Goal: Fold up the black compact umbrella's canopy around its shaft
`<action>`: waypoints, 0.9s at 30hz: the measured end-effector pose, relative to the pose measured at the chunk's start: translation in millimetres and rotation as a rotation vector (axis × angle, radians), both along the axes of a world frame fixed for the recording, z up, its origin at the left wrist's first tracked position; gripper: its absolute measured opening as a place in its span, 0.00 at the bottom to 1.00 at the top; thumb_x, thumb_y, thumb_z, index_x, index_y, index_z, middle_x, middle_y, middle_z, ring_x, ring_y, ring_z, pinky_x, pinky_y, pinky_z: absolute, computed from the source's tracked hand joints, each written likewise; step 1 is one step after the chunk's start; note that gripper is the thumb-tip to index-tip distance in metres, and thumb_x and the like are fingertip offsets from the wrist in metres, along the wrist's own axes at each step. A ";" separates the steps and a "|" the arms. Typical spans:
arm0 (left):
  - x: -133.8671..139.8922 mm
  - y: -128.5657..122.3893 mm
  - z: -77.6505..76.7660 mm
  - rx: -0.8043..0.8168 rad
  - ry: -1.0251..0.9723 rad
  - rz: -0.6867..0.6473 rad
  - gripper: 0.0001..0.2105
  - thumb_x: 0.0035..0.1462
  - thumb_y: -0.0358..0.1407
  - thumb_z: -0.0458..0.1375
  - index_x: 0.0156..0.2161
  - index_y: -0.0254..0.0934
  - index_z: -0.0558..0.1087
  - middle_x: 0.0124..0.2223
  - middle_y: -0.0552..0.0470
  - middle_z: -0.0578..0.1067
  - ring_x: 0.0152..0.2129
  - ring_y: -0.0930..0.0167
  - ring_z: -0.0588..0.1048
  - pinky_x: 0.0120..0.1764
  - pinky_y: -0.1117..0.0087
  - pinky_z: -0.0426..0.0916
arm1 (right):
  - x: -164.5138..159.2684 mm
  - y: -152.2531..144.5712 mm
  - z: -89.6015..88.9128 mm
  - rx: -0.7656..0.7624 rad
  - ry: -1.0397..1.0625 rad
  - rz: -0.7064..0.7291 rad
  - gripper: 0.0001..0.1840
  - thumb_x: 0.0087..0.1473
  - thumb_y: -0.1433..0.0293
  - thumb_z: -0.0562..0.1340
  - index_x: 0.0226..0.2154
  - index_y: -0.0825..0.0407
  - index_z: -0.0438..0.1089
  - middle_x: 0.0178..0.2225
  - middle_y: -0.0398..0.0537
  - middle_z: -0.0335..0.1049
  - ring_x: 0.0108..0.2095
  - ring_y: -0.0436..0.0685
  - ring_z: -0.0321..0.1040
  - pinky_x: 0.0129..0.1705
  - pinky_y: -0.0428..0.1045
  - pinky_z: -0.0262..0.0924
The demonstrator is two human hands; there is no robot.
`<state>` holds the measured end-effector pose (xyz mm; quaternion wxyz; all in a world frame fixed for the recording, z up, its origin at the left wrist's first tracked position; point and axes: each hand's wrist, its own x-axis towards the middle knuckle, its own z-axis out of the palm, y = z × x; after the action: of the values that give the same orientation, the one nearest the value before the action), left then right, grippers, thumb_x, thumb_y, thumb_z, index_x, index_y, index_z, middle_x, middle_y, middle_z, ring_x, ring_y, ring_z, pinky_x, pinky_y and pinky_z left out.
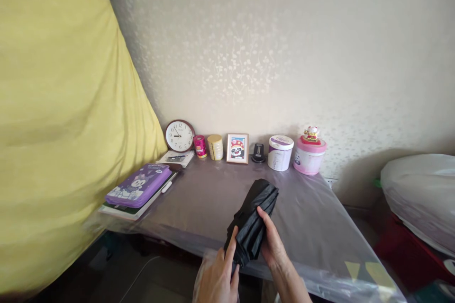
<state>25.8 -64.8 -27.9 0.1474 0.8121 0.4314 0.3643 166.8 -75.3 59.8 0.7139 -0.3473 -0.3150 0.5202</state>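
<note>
A folded black umbrella (254,220) is held at a slant over the front part of the table, its far end pointing up and to the right. My left hand (222,270) grips its near end, fingers around the handle side. Along its right side lies my right hand (273,239), with the thumb on top of the folded cloth and the other fingers hidden beneath. The umbrella's folds are gathered but bulge loosely between the hands.
The table (199,194) has a clear plastic cover. Along the wall stand a clock (180,136), a pink canister (200,147), a picture frame (237,148), a white tub (280,153) and a pink tub (309,156). At left, a purple case (138,184) lies by a yellow curtain (71,118).
</note>
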 end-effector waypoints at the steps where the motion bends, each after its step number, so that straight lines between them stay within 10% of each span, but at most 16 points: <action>1: 0.9 1.3 -1.4 0.039 0.054 0.020 0.30 0.56 0.34 0.48 0.63 0.47 0.47 0.49 0.44 0.71 0.44 0.61 0.71 0.44 0.66 0.65 | -0.1 -0.1 0.6 0.008 -0.003 -0.008 0.18 0.43 0.58 0.65 0.33 0.55 0.71 0.31 0.51 0.76 0.34 0.60 0.73 0.38 0.52 0.67; 9: 0.4 6.5 -1.2 0.209 0.196 0.063 0.26 0.56 0.30 0.46 0.60 0.49 0.55 0.45 0.48 0.74 0.38 0.65 0.75 0.37 0.71 0.69 | 3.4 -2.5 1.7 0.058 -0.021 -0.030 0.22 0.44 0.57 0.66 0.38 0.55 0.70 0.33 0.49 0.76 0.35 0.59 0.73 0.42 0.51 0.65; 17: -11.6 5.3 29.7 0.028 -0.349 -0.317 0.34 0.51 0.31 0.50 0.63 0.46 0.46 0.59 0.52 0.64 0.52 0.70 0.66 0.52 0.72 0.62 | 44.7 -12.7 5.2 0.185 -0.158 -0.070 0.23 0.46 0.56 0.64 0.41 0.54 0.71 0.40 0.49 0.74 0.44 0.59 0.69 0.48 0.50 0.59; 20: -16.5 1.3 41.8 -0.256 -0.511 -0.447 0.33 0.50 0.37 0.55 0.62 0.42 0.50 0.37 0.52 0.77 0.25 0.72 0.75 0.29 0.74 0.70 | 82.0 -14.4 3.0 0.254 -0.167 -0.223 0.22 0.46 0.55 0.63 0.40 0.54 0.71 0.40 0.49 0.74 0.44 0.59 0.68 0.45 0.50 0.61; 22: -19.0 -0.4 46.9 -0.522 -0.563 -0.611 0.28 0.51 0.43 0.55 0.56 0.36 0.59 0.17 0.60 0.69 0.09 0.77 0.63 0.16 0.77 0.60 | 105.5 -15.5 -3.6 0.296 -0.183 -0.334 0.20 0.45 0.57 0.64 0.39 0.52 0.71 0.39 0.47 0.74 0.42 0.58 0.69 0.43 0.49 0.62; 24: -21.1 -1.2 51.0 -0.697 -0.566 -0.725 0.21 0.52 0.47 0.53 0.45 0.31 0.68 0.10 0.65 0.57 0.06 0.79 0.54 0.14 0.78 0.53 | 123.6 -16.3 -13.5 0.289 -0.219 -0.433 0.19 0.43 0.57 0.65 0.37 0.50 0.71 0.34 0.44 0.74 0.38 0.57 0.70 0.38 0.47 0.63; 27: -22.5 -1.9 57.1 -0.559 -0.502 -0.575 0.17 0.51 0.44 0.53 0.42 0.34 0.69 0.15 0.60 0.66 0.08 0.78 0.59 0.16 0.76 0.58 | 139.6 -16.0 -29.6 0.235 -0.293 -0.555 0.18 0.39 0.58 0.67 0.33 0.50 0.70 0.27 0.41 0.73 0.29 0.54 0.69 0.30 0.46 0.63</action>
<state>3.3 -66.7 29.3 0.5548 0.7147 0.2218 0.3637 306.4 -91.3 30.2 0.8106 -0.4061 -0.3654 0.2107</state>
